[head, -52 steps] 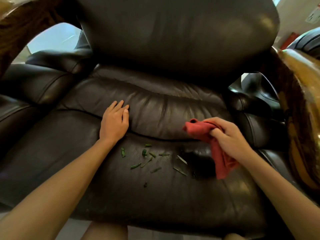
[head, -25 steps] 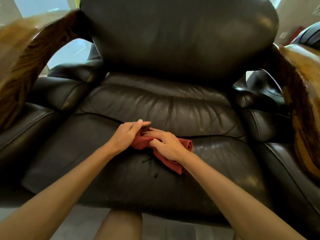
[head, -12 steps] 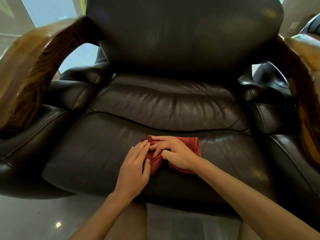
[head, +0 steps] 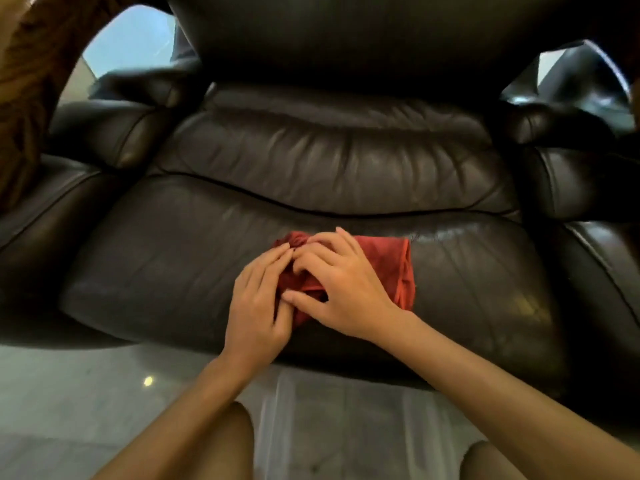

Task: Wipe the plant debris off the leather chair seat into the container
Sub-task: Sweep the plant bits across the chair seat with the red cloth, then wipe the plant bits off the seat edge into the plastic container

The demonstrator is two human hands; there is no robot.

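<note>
A red cloth (head: 391, 268) lies bunched on the dark leather chair seat (head: 166, 258), near the seat's front edge. My right hand (head: 341, 289) lies on top of the cloth with its fingers spread and curled into the folds. My left hand (head: 258, 299) presses against the cloth's left side, fingers touching those of the right hand. No plant debris shows on the seat; any under the cloth is hidden. No container is in view.
The chair has padded leather armrests (head: 104, 133) on both sides and a wooden arm frame (head: 31, 74) at the upper left. The tall backrest (head: 346, 36) rises behind. Pale glossy floor (head: 86, 393) lies below the seat's front edge, with my knees at the bottom.
The right hand swept the cloth leftward over the green debris, and the left hand came against it. Both hands and the cloth then slid toward the seat's front edge; the debris is no longer visible.
</note>
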